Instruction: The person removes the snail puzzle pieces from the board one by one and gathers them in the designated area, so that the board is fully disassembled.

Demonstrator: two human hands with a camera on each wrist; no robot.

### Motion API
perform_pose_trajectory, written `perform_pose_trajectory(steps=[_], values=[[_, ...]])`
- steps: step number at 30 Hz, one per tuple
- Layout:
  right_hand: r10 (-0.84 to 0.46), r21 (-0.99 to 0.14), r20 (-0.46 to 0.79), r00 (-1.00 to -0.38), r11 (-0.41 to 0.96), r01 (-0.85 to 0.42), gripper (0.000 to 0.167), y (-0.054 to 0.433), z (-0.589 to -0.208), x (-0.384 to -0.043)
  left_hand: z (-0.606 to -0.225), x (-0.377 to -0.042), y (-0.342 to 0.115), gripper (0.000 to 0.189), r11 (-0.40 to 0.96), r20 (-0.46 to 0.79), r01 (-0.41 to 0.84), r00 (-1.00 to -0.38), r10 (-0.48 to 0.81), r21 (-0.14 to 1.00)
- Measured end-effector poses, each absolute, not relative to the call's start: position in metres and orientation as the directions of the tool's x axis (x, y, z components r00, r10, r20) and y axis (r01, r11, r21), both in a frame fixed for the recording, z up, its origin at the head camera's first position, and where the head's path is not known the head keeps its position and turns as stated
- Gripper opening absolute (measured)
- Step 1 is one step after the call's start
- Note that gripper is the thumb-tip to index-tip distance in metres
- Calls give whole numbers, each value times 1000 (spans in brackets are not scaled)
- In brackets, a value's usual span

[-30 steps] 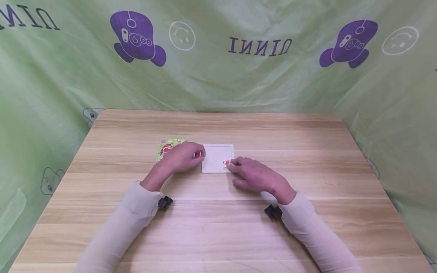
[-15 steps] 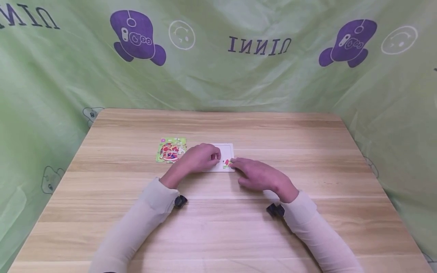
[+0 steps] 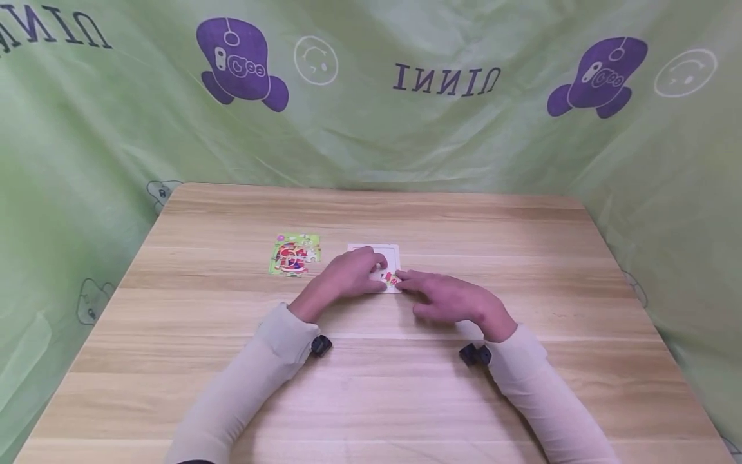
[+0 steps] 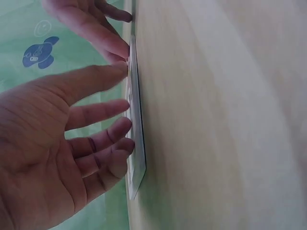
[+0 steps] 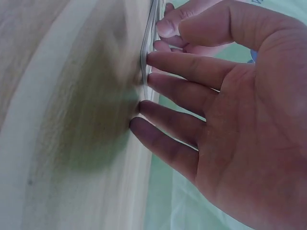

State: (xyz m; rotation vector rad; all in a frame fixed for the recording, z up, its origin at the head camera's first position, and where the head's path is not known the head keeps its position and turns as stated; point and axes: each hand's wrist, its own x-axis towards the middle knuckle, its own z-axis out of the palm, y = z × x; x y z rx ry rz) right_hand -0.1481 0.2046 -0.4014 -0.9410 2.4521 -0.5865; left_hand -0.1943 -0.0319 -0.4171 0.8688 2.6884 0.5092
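A white puzzle tray [image 3: 391, 252] lies flat near the middle of the table, with colourful jigsaw pieces [image 3: 390, 278] in its near right corner. My left hand [image 3: 350, 274] reaches across the tray's left part and hides it. In the left wrist view its thumb [image 4: 98, 79] presses at the tray surface, the other fingers loosely bent and spread over it. From the right, my right hand [image 3: 452, 298] touches the corner pieces with its fingertips. The right wrist view shows those fingers [image 5: 187, 64] straight, two on the tray edge [image 5: 145, 57] and two beside it.
A partly joined jigsaw [image 3: 290, 256] in green and red lies left of the tray, with a gap on its right side. The wooden table [image 3: 493, 225] backs onto a green curtain [image 3: 359, 142]. Small black wrist cameras [image 3: 321, 346] hang below both cuffs.
My left hand has moved right over the tray, its thumb and forefinger parting near the corner. More coloured piece shows there. The right hand has shifted slightly right.
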Motion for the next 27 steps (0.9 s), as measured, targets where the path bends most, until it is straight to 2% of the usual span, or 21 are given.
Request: perform_pose_trajectory(steps=[20,27], values=[[-708,-530,-270,-653,675,-513,60,209,-401,-147,-419,-193,-31,42,756,-147,502,-785,602,420],[-715,-530,-257,-650,667,-523,58,210,-402,-148,-421,-199,-30,38,715,-161,466,-769,618,521]])
